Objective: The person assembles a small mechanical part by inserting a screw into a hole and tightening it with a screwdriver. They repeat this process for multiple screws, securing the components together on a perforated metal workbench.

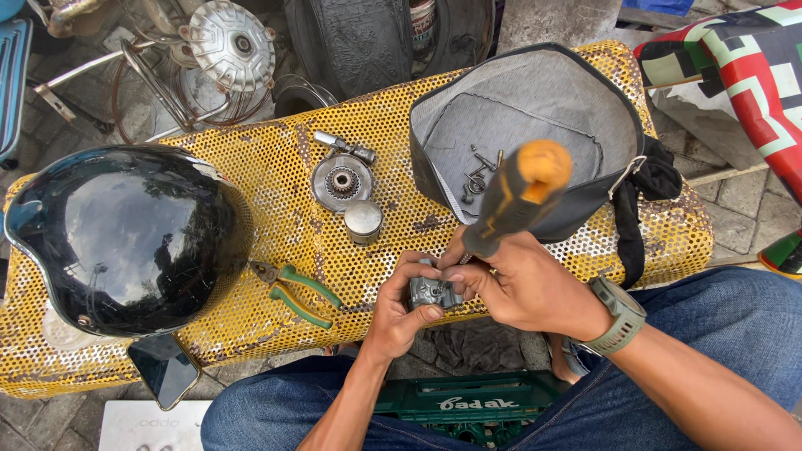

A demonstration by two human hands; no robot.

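My left hand (401,302) grips a small grey metal engine part (433,292) just in front of the yellow perforated bench (276,179). My right hand (525,284) holds a screwdriver with a grey and orange handle (520,194), its handle pointing up toward the camera and its tip down on the part. A grey wristwatch (620,316) sits on my right wrist. The screwdriver's shaft is hidden behind my fingers.
On the bench lie a black helmet (125,234), green-handled pliers (296,291), a round gear plate (341,181), a metal piston cup (363,221), a small metal fitting (344,147) and a grey seat cover holding screws (522,125). A phone (163,367) lies at the bench's front edge. A green crate (472,407) stands between my knees.
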